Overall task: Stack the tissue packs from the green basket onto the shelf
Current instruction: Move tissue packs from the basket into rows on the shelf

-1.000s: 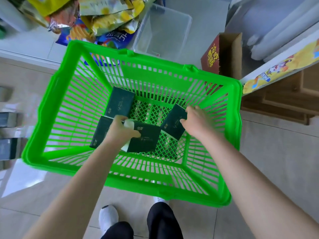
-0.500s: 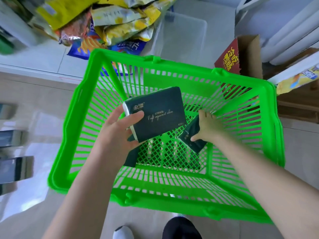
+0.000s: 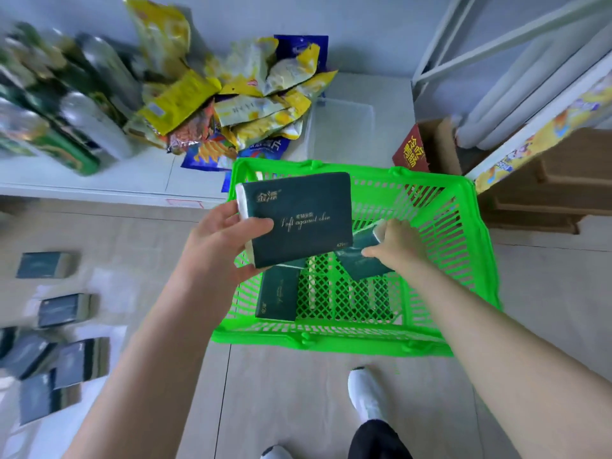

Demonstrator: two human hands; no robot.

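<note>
Two hands are seen at work over a bright green slatted plastic basket (image 3: 364, 342) set on a tiled floor. A dark green rectangular tissue pack (image 3: 304, 223) with gold lettering is gripped at its short end by the left hand (image 3: 222, 246), thumb laid on the printed face. It is now held above the basket's far left corner, where half a second earlier it was carried lower, over the middle.

A second dark green pack (image 3: 364, 270) is clasped by the right hand (image 3: 400, 250) toward the basket's right wall and has been tilted up by its white end. Whether it is clear of the mesh floor cannot be told.

A third dark green pack (image 3: 280, 293) is left lying flat by the near left corner.

The view has been swung leftward. Blurred dark packs (image 3: 63, 309) at the left edge, and a heap of yellow and blue snack bags (image 3: 238, 101) beyond the basket's far rim, are now shown more fully.
</note>
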